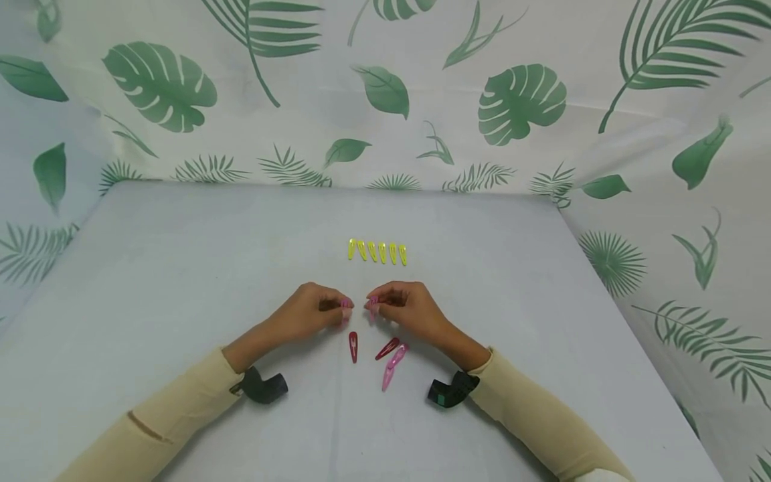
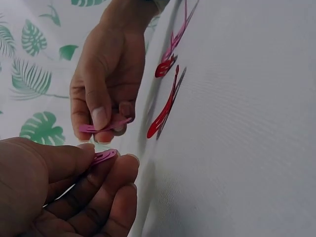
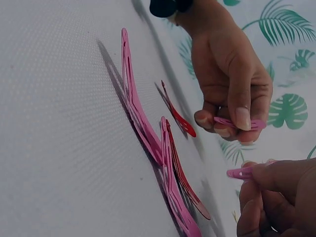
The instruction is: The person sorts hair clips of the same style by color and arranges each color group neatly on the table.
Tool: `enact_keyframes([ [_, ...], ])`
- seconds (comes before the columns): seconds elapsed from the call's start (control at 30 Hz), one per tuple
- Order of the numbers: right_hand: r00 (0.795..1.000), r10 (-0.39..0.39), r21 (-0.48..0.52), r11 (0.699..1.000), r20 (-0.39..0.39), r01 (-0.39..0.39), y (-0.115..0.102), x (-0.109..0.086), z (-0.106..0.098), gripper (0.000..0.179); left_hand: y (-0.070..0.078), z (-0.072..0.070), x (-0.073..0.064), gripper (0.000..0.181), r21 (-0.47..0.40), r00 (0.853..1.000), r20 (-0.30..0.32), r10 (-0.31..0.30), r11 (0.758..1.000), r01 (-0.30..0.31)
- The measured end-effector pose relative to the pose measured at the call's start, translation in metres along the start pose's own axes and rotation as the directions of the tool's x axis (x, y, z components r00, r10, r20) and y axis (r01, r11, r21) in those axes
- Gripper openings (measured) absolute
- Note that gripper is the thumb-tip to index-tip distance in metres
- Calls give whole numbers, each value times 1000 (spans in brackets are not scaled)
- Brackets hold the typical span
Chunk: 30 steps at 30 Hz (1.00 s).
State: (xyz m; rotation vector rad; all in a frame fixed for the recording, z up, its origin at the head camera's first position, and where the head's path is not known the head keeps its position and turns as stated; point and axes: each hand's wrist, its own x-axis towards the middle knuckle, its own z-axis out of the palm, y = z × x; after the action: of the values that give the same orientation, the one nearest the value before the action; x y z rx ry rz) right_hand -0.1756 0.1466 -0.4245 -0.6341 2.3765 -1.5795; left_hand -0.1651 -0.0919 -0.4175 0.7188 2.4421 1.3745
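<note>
Over the middle of the table both hands face each other, a small gap apart. The left hand [image 1: 310, 311] pinches a pink snap hair clip [image 2: 104, 156] between thumb and fingers. Another pink snap hair clip [image 3: 239, 173] is pinched in the right hand [image 1: 409, 308], thumb on top. Below the hands, a red hair clip [image 1: 353, 347] lies by itself. Nearer the right hand, a second red hair clip [image 1: 387, 349] lies against two pink hair clips [image 3: 138, 113], which touch end to end. The hands' fingers partly cover the held clips.
Several yellow hair clips [image 1: 382, 252] stand in a side-by-side row beyond the hands. A white cloth [image 1: 181, 268] covers the table. Behind it hangs a leaf-patterned curtain [image 1: 421, 80]. Black wrist cameras [image 1: 265, 388] sit below both wrists.
</note>
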Motion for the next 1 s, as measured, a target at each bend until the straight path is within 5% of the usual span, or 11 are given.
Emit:
enact_keyframes([
  [0.17, 999, 35, -3, 999, 8, -35, -3, 3, -1, 20, 1, -2, 6, 17, 8, 999, -31, -17, 1000, 17],
  [0.4, 1000, 25, 3, 1000, 0, -25, -35, 4, -4, 21, -3, -8, 21, 21, -25, 995, -94, -20, 1000, 17],
  [0.6, 999, 11, 6, 1000, -40, -11, -7, 20, -6, 25, -8, -9, 32, 23, -97, 987, -144, -64, 994, 51],
  [1.0, 998, -8, 33, 999, -68, 11, 10, 37, -12, 21, -15, -10, 41, 20, -12, 973, -228, -35, 999, 33],
])
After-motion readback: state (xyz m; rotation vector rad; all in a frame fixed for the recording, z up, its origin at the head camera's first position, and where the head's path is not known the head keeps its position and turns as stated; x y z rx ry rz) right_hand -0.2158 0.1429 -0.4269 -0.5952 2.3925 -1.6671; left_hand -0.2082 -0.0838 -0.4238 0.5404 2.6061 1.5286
